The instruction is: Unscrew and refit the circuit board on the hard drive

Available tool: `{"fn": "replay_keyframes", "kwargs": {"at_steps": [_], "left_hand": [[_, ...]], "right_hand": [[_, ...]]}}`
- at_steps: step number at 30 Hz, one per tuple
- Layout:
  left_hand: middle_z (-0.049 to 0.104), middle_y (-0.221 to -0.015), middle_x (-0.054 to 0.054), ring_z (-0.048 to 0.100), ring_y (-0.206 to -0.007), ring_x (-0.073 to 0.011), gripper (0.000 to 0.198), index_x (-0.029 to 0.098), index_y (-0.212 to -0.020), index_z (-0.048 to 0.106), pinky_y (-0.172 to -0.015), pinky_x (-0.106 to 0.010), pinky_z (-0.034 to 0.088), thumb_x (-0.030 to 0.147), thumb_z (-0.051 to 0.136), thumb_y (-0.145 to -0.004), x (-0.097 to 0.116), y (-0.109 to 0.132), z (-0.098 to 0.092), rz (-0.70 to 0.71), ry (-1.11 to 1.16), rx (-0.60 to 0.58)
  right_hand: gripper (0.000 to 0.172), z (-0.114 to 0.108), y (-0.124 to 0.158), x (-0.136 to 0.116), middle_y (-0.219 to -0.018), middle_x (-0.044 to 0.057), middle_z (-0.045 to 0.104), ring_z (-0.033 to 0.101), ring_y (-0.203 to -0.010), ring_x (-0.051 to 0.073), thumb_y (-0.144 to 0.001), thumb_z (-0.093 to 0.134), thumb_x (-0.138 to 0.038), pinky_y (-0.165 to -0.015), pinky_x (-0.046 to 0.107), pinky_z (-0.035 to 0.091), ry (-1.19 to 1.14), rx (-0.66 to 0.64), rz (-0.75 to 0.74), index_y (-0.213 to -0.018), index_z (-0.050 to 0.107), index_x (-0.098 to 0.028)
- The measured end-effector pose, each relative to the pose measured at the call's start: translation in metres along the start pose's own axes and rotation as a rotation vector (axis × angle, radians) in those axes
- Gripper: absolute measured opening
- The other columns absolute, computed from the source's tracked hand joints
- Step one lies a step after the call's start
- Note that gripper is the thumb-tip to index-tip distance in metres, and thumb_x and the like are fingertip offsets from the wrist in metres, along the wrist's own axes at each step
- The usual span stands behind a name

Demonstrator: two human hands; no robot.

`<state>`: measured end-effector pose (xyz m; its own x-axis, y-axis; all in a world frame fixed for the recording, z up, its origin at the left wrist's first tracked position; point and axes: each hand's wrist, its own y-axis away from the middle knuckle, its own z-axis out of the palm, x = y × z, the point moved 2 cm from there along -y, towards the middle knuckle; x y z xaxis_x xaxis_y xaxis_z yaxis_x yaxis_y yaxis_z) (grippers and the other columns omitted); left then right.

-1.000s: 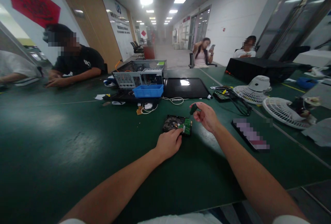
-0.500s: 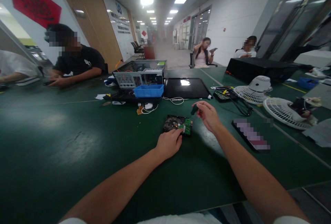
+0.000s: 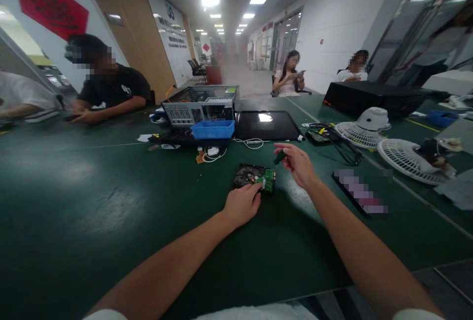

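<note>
Right hand (image 3: pixel 298 166) clamped on screwdriver (image 3: pixel 280 157), left hand (image 3: pixel 241 205) on hard drive (image 3: pixel 246 175), grip unclear (wall sign (image 3: pixel 171 30) blurred)

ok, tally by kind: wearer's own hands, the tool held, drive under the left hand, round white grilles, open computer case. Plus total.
Wearer's hands (left hand, right hand): 2
Held green tool: 1
Hard drive under left hand: 1
Round white grilles: 2
Open computer case: 1
Total: 7

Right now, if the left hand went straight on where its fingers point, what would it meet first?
The hard drive: the left hand is touching it at the green circuit board. Past that, the line runs roughly toward the right hand, though depth is hard to judge.
</note>
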<state>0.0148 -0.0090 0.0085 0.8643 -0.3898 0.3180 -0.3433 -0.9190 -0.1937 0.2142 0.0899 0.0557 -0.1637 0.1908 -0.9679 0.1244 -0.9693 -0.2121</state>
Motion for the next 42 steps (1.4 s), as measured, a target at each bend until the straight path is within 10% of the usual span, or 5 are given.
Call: {"fn": "replay_keyframes", "kwargs": {"at_steps": [11, 42], "left_hand": [[0.071, -0.120, -0.005, 0.070, -0.103, -0.0211, 0.040, 0.028, -0.140, 0.054, -0.090, -0.035, 0.056, 0.031, 0.046, -0.101, -0.0006, -0.0001, 0.0004, 0.008, 0.001, 0.006], [0.070, -0.119, -0.005, 0.069, -0.103, -0.0219, 0.040, 0.028, -0.139, 0.055, -0.089, -0.035, 0.057, 0.032, 0.044, -0.101, -0.0004, 0.0003, 0.0007, 0.002, -0.007, 0.004]], "right_hand": [[0.028, 0.0023, 0.0027, 0.0008, -0.057, -0.003, 0.048, 0.036, -0.047, 0.010, -0.084, 0.064, -0.046, -0.042, 0.025, 0.018, 0.011, -0.044, 0.037, -0.089, 0.073, -0.020], [0.027, 0.0045, 0.0022, 0.0006, -0.087, 0.005, 0.069, 0.044, -0.053, 0.009, -0.082, 0.070, -0.045, -0.041, 0.023, 0.028, -0.089, -0.072, 0.091, -0.092, 0.074, -0.020]]}}
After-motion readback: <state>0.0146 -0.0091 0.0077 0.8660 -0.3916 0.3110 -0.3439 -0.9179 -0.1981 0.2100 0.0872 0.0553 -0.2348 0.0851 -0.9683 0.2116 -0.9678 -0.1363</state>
